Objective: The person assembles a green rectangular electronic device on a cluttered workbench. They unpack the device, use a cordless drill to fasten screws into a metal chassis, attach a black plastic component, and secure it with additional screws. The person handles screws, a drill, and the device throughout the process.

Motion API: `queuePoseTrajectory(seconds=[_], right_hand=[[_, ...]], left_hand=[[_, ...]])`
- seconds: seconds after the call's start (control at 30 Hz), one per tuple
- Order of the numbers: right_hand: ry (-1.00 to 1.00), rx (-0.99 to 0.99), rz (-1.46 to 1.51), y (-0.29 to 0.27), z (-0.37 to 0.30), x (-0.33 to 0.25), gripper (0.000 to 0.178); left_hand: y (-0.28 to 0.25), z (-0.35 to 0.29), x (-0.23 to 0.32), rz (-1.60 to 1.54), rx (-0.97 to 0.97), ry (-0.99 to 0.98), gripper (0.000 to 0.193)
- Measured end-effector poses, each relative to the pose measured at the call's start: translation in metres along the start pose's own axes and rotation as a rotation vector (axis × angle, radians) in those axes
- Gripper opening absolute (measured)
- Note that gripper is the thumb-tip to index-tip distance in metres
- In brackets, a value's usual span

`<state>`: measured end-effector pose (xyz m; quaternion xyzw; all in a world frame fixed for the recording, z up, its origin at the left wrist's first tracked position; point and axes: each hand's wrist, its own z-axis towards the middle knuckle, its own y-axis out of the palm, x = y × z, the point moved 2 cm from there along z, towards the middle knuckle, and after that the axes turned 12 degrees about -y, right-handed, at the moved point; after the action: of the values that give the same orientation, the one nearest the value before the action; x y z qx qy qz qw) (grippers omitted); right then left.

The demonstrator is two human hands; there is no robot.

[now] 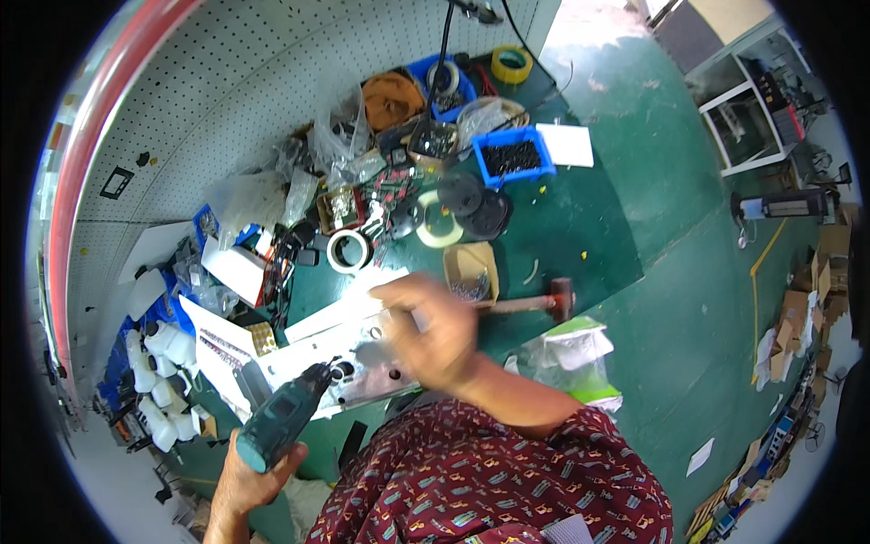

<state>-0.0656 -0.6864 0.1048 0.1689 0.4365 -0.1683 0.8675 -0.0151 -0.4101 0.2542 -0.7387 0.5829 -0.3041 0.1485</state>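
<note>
The shiny metal panel (367, 384) lies on the desk (589, 245) right in front of the person, and everything else can be placed from it. It looks stiff and flat, pierced with round holes; I'd judge it fairly light for its spread, smooth enough to slide under a push, and apt to have sharp edges, so the safest hold is a flat palm on its face or a careful pinch along a long side, away from the holes. The teal and black power driver (281, 422) is at the panel's near left side, its nose over the panel close to one of the holes. It is probably dense and hard-cased, heaviest toward the motor, and best carried by the handle beneath the body.

The left hand (246, 478), to the near left of the panel, has its fingers wrapped around the driver from below, closed with no slack to be seen. The right hand (430, 335) is over the panel's right part, smeared by motion; how far its fingers are open I cannot tell, nor whether the grey blur beside them is held.

Just beyond the panel sits a white tape roll (348, 251); to its far right, a cardboard tray of small parts (491, 272) and a hammer (560, 299)
</note>
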Motion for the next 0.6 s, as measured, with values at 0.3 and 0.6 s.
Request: queuePoseTrajectory(seconds=[0.3, 0.6], right_hand=[[0.152, -0.016, -1.099, -0.215, 0.044, 0.201, 0.012], [0.899, -0.611, -1.288, -0.23, 0.094, 0.312, 0.057]], left_hand=[[0.047, -0.02, -0.075, -0.584, 0.043, -0.005, 0.032], [0.079, -0.038, -0.108, -0.436, 0.12, 0.087, 0.015]])
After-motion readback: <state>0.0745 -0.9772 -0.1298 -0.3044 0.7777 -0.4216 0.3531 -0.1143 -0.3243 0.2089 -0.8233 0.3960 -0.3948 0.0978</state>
